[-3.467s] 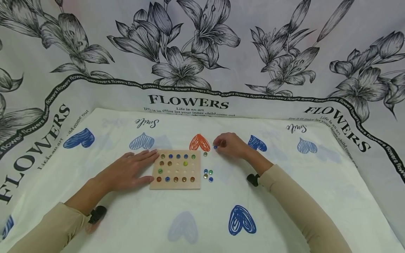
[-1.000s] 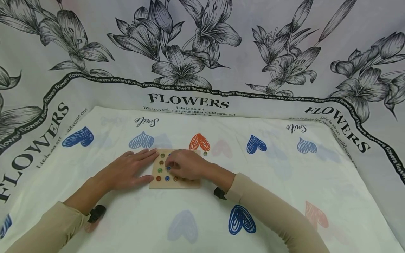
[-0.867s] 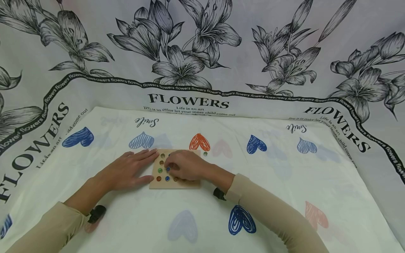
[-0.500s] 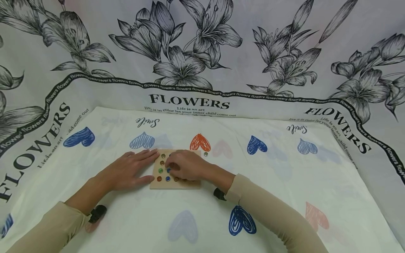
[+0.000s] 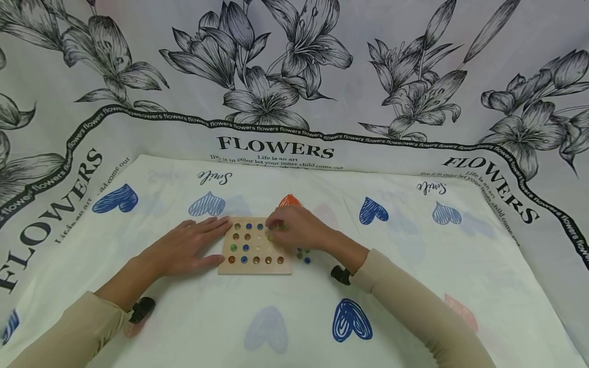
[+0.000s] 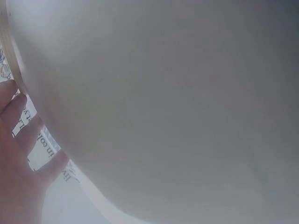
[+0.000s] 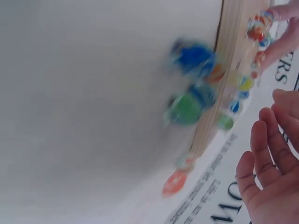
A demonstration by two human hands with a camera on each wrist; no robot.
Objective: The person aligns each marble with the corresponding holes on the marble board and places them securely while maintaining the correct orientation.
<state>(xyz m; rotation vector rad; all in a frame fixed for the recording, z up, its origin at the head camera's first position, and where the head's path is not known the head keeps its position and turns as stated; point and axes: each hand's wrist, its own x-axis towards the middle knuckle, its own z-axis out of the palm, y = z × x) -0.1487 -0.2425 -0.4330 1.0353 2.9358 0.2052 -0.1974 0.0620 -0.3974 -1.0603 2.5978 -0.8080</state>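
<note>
A pale wooden board (image 5: 253, 271) with rows of round hollows lies on the cloth, many hollows holding glass marbles. My left hand (image 5: 188, 248) lies along the board's left edge, fingers stretched and their tips touching it. Over the upper right part of the board is my right hand (image 5: 303, 227), hiding some marbles there. In the right wrist view the fingers of the right hand (image 7: 275, 172) are loosely bent with nothing between them. A blue marble (image 5: 246, 248) sits in the third row beside a green marble (image 5: 233, 248).
Several loose marbles lie right of the board, among them a blue marble (image 5: 307, 260) and, in the right wrist view, a green marble (image 7: 186, 109). A white cloth (image 5: 207, 317) printed with hearts covers the table. Behind it hangs a flower-printed fabric (image 5: 193, 102).
My right hand brought a blue marble from the right to the third row and let it go there. It has since lifted off and moved right. The left hand stays put.
</note>
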